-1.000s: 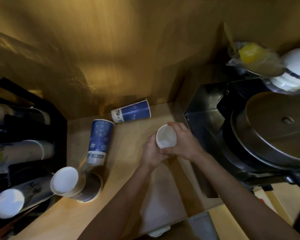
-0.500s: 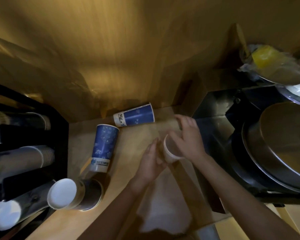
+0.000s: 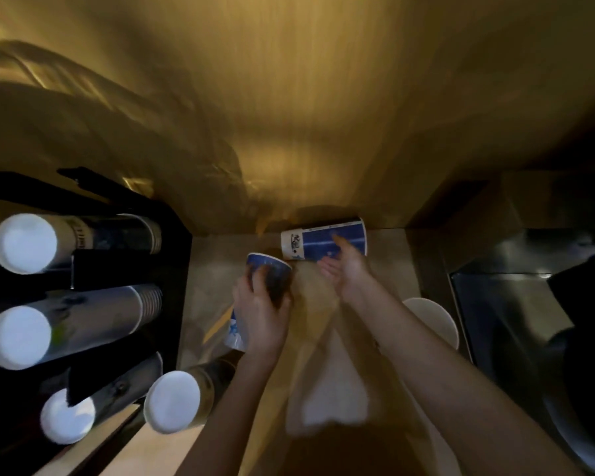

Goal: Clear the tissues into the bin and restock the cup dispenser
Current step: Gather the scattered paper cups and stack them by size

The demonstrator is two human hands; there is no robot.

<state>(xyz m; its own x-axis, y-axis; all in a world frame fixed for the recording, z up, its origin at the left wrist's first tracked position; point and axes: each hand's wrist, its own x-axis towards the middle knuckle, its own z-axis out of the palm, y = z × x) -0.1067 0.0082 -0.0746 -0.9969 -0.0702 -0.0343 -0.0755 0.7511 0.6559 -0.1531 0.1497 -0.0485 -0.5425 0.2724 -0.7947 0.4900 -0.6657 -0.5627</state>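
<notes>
My left hand [image 3: 260,312] is wrapped around a blue paper cup [image 3: 272,269] lying on the wooden counter [image 3: 385,269]. My right hand [image 3: 344,269] is spread open over a second blue and white cup [image 3: 323,240], which lies on its side by the back wall; whether they touch is unclear. A white cup [image 3: 433,321] stands on the counter to the right of my right forearm. The black cup dispenser [image 3: 172,269] at the left holds three rows of stacked cups [image 3: 83,321]. Another cup stack [image 3: 176,400] lies in front of it.
A white tissue or paper [image 3: 334,389] lies on the counter between my forearms. A dark metal appliance [image 3: 529,304] fills the right side. A wooden wall rises close behind the counter.
Both hands let go of the white cup, which now stands at the right. My left hand moved left and took hold of the blue cup. My right hand reached toward the far cup.
</notes>
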